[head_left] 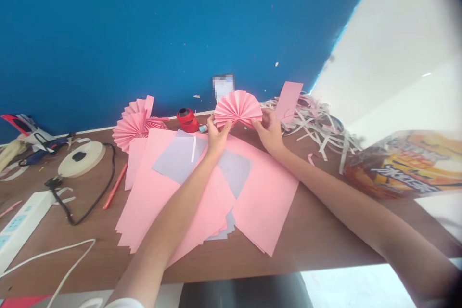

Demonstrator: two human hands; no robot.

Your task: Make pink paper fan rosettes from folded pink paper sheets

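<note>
Between my two hands a pleated pink paper fan (238, 107) is spread into a wide half-round, held up over the far part of the table. My left hand (217, 137) pinches its left lower edge, thumb toward me. My right hand (269, 131) grips the right lower edge the same way. Below my forearms lie pink paper sheets (267, 207) in overlapping stacks, with grey-blue sheets (236, 168) among them and a narrow white strip (194, 149) on top. More folded pink fans (132, 127) rest at the left back.
A red round container (187, 120) stands by the blue wall. Paper shreds (321, 127) and a yellow-orange package (415, 163) lie to the right. On the left are a red pen (115, 186), a cream disc (82, 159), a black cord (108, 197) and a white power strip (23, 228).
</note>
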